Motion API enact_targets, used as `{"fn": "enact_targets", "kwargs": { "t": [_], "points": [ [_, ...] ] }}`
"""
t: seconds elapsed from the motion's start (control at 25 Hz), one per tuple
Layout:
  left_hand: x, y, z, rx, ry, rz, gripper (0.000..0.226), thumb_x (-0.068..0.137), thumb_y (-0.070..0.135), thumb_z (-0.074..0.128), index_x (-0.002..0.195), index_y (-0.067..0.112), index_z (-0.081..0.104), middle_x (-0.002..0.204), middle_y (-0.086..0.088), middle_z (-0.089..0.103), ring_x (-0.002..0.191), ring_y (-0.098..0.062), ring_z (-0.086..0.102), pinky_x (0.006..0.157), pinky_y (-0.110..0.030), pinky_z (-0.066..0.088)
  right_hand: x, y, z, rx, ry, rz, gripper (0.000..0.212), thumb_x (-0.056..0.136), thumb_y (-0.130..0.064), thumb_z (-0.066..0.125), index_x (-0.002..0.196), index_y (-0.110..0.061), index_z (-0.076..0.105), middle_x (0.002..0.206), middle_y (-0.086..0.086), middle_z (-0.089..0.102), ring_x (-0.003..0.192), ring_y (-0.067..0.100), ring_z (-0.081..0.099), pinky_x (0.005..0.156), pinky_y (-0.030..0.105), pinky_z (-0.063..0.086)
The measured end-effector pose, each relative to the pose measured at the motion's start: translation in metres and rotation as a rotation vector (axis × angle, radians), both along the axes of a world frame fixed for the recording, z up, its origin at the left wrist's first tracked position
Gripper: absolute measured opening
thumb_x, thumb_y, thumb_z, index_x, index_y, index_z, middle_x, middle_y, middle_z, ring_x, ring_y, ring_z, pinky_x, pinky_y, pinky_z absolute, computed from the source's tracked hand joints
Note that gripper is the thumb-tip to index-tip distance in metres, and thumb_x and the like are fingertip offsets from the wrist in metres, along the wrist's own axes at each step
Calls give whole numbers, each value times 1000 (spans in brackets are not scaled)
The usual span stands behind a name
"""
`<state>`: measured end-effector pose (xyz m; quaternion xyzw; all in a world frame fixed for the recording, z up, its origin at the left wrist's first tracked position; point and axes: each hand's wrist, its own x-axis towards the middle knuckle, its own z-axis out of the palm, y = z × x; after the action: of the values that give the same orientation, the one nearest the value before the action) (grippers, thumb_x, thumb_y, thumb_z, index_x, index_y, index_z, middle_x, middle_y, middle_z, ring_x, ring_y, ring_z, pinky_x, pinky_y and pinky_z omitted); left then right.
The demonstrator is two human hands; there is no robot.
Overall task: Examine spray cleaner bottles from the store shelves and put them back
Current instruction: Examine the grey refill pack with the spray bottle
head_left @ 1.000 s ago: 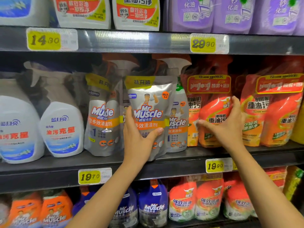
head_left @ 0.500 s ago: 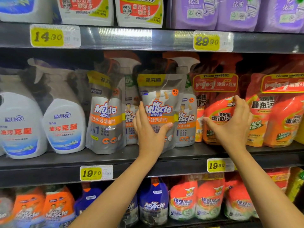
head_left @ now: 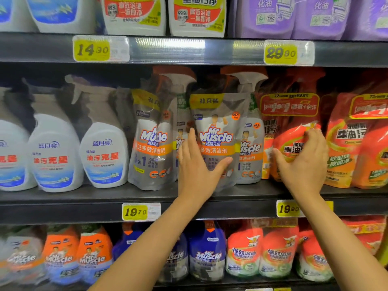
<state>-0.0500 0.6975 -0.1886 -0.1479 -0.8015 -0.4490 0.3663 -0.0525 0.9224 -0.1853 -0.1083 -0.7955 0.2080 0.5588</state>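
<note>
Put-back step: presses grey pouch [head_left: 218,127] onto shelf [head_left: 63,198] w/ flat L hand [head_left: 197,171], grips orange pack [head_left: 291,139] w/ R hand [head_left: 304,164]; prob. needs straight pull-out next.

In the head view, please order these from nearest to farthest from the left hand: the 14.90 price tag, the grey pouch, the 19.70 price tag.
1. The grey pouch, touching the left hand.
2. The 19.70 price tag, below and to the left.
3. The 14.90 price tag, above, far left.
</note>
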Motion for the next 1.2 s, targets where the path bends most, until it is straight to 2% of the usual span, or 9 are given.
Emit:
{"fn": "enact_targets", "kwargs": {
  "t": [0.12,0.24,0.36,0.48,0.64,0.76,0.96,1.12,1.2],
  "points": [
    [10,-52,1,20,209,165,62,85,41,61,136,13,40,135,-8,47,125,-23,41,104,-42,39,8,-21,0,-55,26,15,60,87,-29,66,135,-1,42,144,21,39,133,41,31,106,56,27],
    [11,-103,2,12,211,369,67,82,38,67,135,8,40,136,-15,44,125,-31,40,103,-43,33,18,-54,-5,-45,63,237,53,87,-34,58,128,-2,49,135,20,47,126,38,40,104,49,29],
    [9,-118,2,1,-47,314,99,71,51,75,146,14,22,148,-11,34,133,-29,36,105,-48,37,21,-88,-13,-16,7,361,66,84,-42,67,135,-6,45,142,17,40,132,35,34,107,49,27],
    [4,-119,0,-41,-170,293,116,58,59,80,147,17,19,142,-9,46,128,-32,45,100,-51,44,16,-105,-16,-100,-24,380,89,73,-48,77,143,-15,34,152,12,27,141,30,22,111,52,21],
    [-4,-118,2,-96,-130,327,84,51,66,79,115,21,48,111,0,64,102,-21,58,79,-35,48,8,-106,-13,-226,24,440,101,64,-52,80,144,-18,29,148,7,32,140,25,27,112,54,26],
    [-1,-119,-2,37,-101,210,72,54,57,84,106,29,43,99,11,59,88,-10,55,64,-20,40,6,-107,-15,-247,33,418,102,62,-54,80,144,-19,30,146,6,35,139,24,28,113,48,25],
    [12,-137,-6,238,-156,53,80,48,51,88,110,33,42,100,17,62,95,-11,63,78,-32,52,3,-109,-17,-240,37,400,102,64,-55,79,145,-16,31,148,7,35,139,25,29,114,46,22],
    [43,-156,-5,312,-129,-30,84,37,59,83,110,36,48,97,23,67,87,5,64,77,-25,54,6,-112,-17,-244,36,419,102,66,-52,80,146,-13,30,150,9,33,141,25,26,115,48,21],
    [59,-160,-6,383,-125,-115,80,40,51,86,110,32,52,99,17,70,88,0,67,75,-26,55,11,-116,-13,-234,-43,357,102,68,-53,78,147,-12,29,153,12,29,143,29,21,116,53,14]
  ]
}}
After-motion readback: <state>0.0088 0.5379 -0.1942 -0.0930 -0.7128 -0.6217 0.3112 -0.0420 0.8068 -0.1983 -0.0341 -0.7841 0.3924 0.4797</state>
